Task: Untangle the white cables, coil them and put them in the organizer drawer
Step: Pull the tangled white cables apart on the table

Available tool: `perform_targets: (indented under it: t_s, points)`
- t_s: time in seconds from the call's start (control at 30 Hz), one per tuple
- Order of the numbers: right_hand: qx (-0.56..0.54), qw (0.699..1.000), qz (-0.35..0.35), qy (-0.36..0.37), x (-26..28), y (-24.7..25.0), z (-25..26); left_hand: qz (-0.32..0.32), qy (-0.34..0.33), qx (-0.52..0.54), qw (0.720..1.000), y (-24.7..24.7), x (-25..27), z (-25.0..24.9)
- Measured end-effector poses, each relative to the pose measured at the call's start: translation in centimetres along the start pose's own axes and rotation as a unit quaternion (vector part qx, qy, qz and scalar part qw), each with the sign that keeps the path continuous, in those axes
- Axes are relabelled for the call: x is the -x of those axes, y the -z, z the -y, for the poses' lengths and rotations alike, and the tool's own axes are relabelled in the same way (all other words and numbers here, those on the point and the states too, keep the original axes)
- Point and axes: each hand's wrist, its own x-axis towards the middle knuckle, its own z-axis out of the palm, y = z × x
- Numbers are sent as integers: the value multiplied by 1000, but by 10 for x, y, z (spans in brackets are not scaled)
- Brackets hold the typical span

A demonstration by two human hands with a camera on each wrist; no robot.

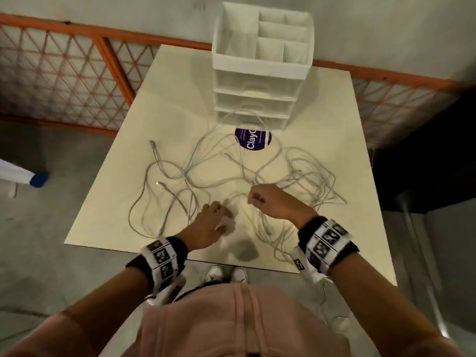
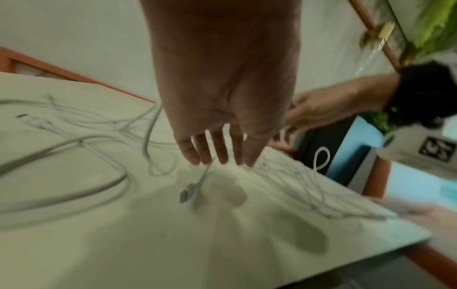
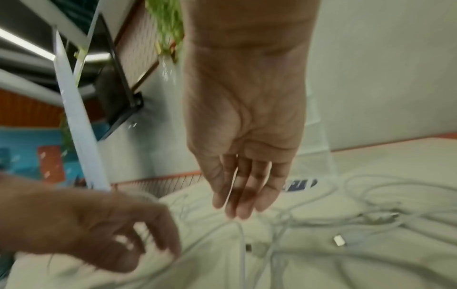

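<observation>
Several white cables (image 1: 231,171) lie tangled across the cream table (image 1: 108,210). The white organizer (image 1: 260,63) stands at the far edge with its stacked drawers (image 1: 255,106) closed and cable loops reaching its base. My left hand (image 1: 219,220) hovers near the front of the table and pinches a thin cable (image 2: 205,174), whose USB plug (image 2: 187,193) dangles below the fingertips (image 2: 195,156). My right hand (image 1: 257,198), just to its right and slightly farther, pinches another strand (image 3: 243,244) that drops from its fingertips (image 3: 245,212) into the tangle.
A round purple sticker (image 1: 252,140) lies on the table in front of the organizer. An orange mesh railing (image 1: 77,73) runs behind and left of the table. Loose plugs (image 3: 339,240) lie among the strands. Some cable hangs over the front right edge (image 1: 280,256).
</observation>
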Motion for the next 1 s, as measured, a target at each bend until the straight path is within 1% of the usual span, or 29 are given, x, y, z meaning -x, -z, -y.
perform_targets:
  t_s: [0.07, 0.1, 0.17, 0.27, 0.33, 0.37, 0.4, 0.43, 0.47, 0.5, 0.53, 0.6, 0.67, 0.73, 0.8, 0.83, 0.87, 0.93, 1.0]
  points:
    - [49, 999, -5, 5, -17, -7, 3, -40, 50, -53, 997, -1, -11, 2]
    - [68, 998, -3, 1, -24, -9, 3, -36, 72, -71, 994, 1, -15, 0]
    - [87, 996, -3, -14, -35, -14, 3, -13, 112, -63, 992, 6, -18, -6]
    - [85, 996, 14, -32, -41, -21, -3, 28, 124, -16, 992, 11, -21, -10]
    - [60, 997, 26, -49, -43, -19, -7, 27, 128, 18, 991, 20, -25, -15]
    - [23, 998, 18, -57, -43, -14, -9, 11, 125, 38, 991, 26, -27, -19]
    - [-20, 998, -3, -62, -43, -9, -13, -29, 109, 56, 992, 34, -29, -24]
    - [-61, 995, -35, -66, -42, -1, -16, -86, 84, 83, 989, 41, -31, -30]
    - [-98, 990, -69, -71, -41, 8, -19, -156, 51, 117, 979, 50, -34, -37]
    - [-140, 982, -98, -76, -40, 18, -21, -227, 25, 162, 960, 60, -37, -45]
    - [-187, 972, -119, -76, -39, 27, -21, -288, 5, 209, 935, 72, -39, -53]
    - [-269, 951, -141, -55, -35, 43, -17, -363, -23, 294, 884, 96, -46, -70]
    - [-294, 944, -149, -14, -33, 55, -11, -402, -50, 367, 838, 122, -52, -85]
    - [-317, 939, -133, 10, -30, 61, -4, -419, -73, 455, 782, 145, -57, -93]
    - [-329, 940, -82, 21, -23, 62, 0, -422, -104, 544, 718, 163, -60, -95]
    - [-320, 946, -47, 22, -19, 61, 0, -421, -112, 577, 690, 169, -62, -94]
    - [-299, 954, -15, 19, -15, 59, -5, -423, -110, 594, 675, 176, -63, -92]
    - [-249, 968, 31, 5, -6, 58, -20, -440, -101, 600, 660, 189, -62, -84]
    - [-218, 975, 41, -16, 2, 62, -37, -477, -90, 579, 655, 199, -60, -75]
